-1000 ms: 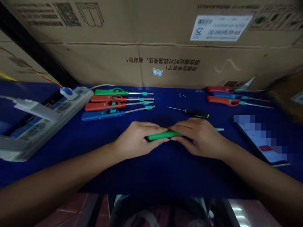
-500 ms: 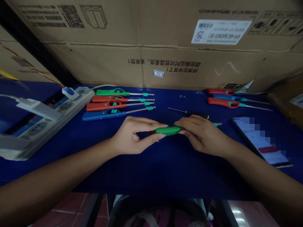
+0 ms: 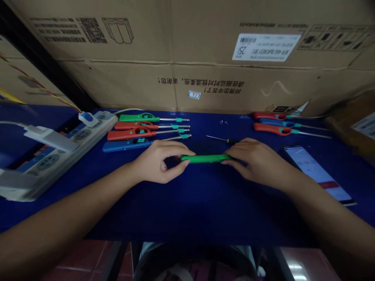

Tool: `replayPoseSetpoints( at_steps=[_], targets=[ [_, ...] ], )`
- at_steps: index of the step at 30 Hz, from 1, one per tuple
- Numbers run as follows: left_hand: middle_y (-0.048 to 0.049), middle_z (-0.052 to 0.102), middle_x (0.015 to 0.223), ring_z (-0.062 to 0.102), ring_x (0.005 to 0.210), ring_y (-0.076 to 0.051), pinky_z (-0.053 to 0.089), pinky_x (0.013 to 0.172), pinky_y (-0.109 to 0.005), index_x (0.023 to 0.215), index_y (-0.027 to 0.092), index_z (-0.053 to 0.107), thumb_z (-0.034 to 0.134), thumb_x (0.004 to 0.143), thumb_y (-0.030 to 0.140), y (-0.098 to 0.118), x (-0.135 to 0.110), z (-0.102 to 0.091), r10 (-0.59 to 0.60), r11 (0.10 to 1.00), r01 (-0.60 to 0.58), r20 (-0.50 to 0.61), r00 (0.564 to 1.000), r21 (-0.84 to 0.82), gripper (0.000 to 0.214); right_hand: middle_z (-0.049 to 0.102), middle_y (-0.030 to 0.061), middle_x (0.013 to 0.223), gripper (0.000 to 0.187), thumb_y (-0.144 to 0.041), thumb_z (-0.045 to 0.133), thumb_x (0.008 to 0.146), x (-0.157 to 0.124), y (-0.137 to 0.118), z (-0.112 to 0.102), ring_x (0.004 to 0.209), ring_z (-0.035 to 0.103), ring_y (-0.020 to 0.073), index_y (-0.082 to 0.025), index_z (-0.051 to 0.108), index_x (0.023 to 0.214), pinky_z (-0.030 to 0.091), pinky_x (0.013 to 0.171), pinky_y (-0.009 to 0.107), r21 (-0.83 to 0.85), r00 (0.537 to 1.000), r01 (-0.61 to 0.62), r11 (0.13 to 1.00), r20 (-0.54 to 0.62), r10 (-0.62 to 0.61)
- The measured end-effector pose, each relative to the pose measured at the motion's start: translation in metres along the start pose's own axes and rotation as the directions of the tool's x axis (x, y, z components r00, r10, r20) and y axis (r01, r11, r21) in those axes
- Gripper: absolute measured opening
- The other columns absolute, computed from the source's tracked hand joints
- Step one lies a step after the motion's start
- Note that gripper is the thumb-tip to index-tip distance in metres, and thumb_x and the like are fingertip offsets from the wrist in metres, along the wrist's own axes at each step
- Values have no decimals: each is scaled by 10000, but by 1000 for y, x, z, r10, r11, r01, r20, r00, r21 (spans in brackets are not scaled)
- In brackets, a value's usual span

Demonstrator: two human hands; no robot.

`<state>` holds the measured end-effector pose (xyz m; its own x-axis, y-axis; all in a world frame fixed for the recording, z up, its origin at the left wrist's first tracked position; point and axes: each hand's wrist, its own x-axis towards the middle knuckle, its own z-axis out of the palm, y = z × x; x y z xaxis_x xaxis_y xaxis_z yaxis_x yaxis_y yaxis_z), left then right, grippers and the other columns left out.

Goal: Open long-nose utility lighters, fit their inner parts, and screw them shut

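Note:
A green long-nosed lighter is held level above the blue table, its body stretched between my two hands. My left hand pinches its left end between thumb and fingers. At the other end my right hand has closed its thumb and fingers round it, and the nozzle is hidden there. Just behind the right hand lies a screwdriver, its handle mostly covered by the fingers. Beyond my left hand several lighters lie in a row, the nearest a blue lighter.
A power strip with plugs stands on the left. Three more lighters, one an orange lighter, lie at the back right, near a phone. Tiny pale pieces sit before the large cardboard box.
My left hand has slid left to the lighter's end, so more of the green body shows. The right hand now covers the teal tip and most of the screwdriver handle.

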<state>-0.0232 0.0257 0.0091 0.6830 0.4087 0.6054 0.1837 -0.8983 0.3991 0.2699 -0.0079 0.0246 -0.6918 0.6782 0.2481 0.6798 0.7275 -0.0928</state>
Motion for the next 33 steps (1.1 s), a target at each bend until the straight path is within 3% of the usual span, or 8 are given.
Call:
replayPoseSetpoints(
  at_steps=[6,11,16,20,24,26,29,33],
  targets=[
    [-65,780,1022,757,877,-191,610,788,-287,1126,154,733,637,969,296,2,-1,9,-3,978,-32,167,986,208,232,764,52,860,218,-331,603,997,3,-15,7,783,700,217,-172,746,955,480,808,364,48,1000,-11,999,-3,11],
    [-46,769,977,731,832,-167,584,774,-279,1079,168,733,618,974,263,2,-2,8,-66,992,54,107,992,111,183,714,33,795,237,-358,582,1003,2,-16,0,739,657,198,-190,708,892,454,731,332,79,991,-87,993,105,78],
    [-34,720,869,669,693,-134,520,658,-244,1026,164,727,586,985,283,9,0,7,-225,973,218,115,968,70,190,639,23,703,324,-368,515,1023,0,-13,-3,664,602,191,-202,606,760,410,663,327,-12,982,-112,994,153,113],
    [5,628,712,573,598,-103,431,569,-220,900,150,695,567,989,314,9,4,8,-301,953,300,147,942,35,227,650,30,778,356,-441,469,1044,2,-4,-2,731,618,194,-206,612,818,445,700,330,52,983,-117,992,146,109],
    [43,480,588,477,529,-85,350,540,-216,718,162,584,499,1020,344,6,5,10,-358,932,361,223,907,31,363,655,94,932,367,-356,368,1075,3,13,2,895,617,231,-177,642,908,487,876,400,62,981,-179,982,-58,183],
    [46,410,551,454,508,-91,329,545,-231,655,172,516,466,1027,371,7,4,11,-382,924,369,264,886,101,425,652,127,1051,264,-321,445,1040,2,22,6,988,615,265,-157,652,1038,487,943,450,1,960,-259,966,-113,258],
    [44,346,499,397,445,-96,277,521,-252,586,180,456,414,1035,395,9,3,13,-438,897,395,279,855,197,500,640,158,1117,258,-326,553,972,-2,34,15,1057,603,311,-138,630,1131,495,965,492,-121,933,-361,925,-66,355],
    [25,376,475,383,431,-108,218,512,-273,543,179,453,375,1043,391,12,2,14,-469,871,390,270,841,300,548,642,171,1127,271,-313,535,960,-7,42,27,1094,595,334,-141,606,1157,493,963,518,-173,893,-444,879,-2,450]
  ],
)
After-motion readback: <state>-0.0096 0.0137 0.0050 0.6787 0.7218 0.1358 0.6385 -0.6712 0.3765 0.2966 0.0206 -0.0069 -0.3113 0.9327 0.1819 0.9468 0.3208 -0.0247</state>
